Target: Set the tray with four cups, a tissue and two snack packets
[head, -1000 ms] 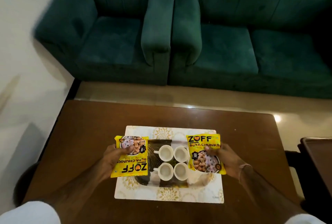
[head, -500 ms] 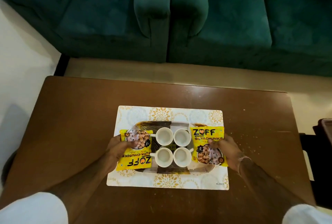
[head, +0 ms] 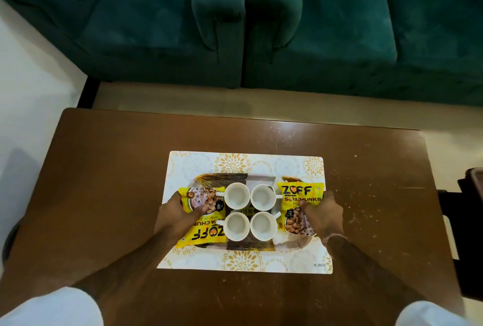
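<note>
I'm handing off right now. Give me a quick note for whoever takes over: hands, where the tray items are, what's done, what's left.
Left hand: gripping the left snack packet, which lies at the tray's left end, logo facing the person.
Right hand: fingers on the right snack packet at the tray's right end, logo upright.
Four white cups: upright in a two-by-two block mid-tray, empty.
Tray: on the patterned placemat on the brown table.
Done: cups placed, both packets down or nearly so.
Left: release both packets. A tissue is not clearly visible; something pale under the right packet may be it, so check.
</note>
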The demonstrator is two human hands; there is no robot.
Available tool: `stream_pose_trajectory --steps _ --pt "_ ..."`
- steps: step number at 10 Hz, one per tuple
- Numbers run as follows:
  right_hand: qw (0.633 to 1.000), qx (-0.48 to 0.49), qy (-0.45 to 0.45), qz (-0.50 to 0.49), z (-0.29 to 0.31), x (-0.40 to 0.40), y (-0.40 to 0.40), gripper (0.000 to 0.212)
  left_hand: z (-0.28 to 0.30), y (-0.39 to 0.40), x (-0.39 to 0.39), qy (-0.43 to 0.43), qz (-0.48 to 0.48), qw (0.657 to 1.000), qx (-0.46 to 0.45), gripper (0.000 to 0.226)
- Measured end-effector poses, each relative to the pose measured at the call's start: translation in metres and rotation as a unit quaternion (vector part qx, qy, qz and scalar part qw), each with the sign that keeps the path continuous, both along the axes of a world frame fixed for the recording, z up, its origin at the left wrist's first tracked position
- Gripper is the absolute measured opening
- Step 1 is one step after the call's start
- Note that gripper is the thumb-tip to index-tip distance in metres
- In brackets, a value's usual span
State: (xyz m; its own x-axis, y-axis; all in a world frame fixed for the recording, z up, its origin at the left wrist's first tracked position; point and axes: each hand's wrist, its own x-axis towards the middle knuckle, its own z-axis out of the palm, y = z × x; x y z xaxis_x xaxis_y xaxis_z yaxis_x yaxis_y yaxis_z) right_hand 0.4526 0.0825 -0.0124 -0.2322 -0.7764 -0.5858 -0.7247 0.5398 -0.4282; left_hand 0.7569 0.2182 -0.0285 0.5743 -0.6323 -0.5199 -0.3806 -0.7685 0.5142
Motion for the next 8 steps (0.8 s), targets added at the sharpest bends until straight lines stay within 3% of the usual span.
stream_pose_trajectory --steps 1,6,8 --pt "0.999 -0.005 0.030 0.029 0.002 -0.002 0.002 0.048 -0.001 0.003 0.001 -0.047 -0.017 0.999 -0.009 0.047" --pt "0.991 0.023 0.066 0.113 0.015 -0.006 0.002 0.056 -0.008 0.000 -0.004 -0.040 0.002 0.999 -0.020 0.084" --pt "0.988 -0.006 0.082 0.129 0.028 -0.014 -0.010 0.081 0.006 -0.013 0.006 -0.037 -0.004 0.999 -0.001 0.095"
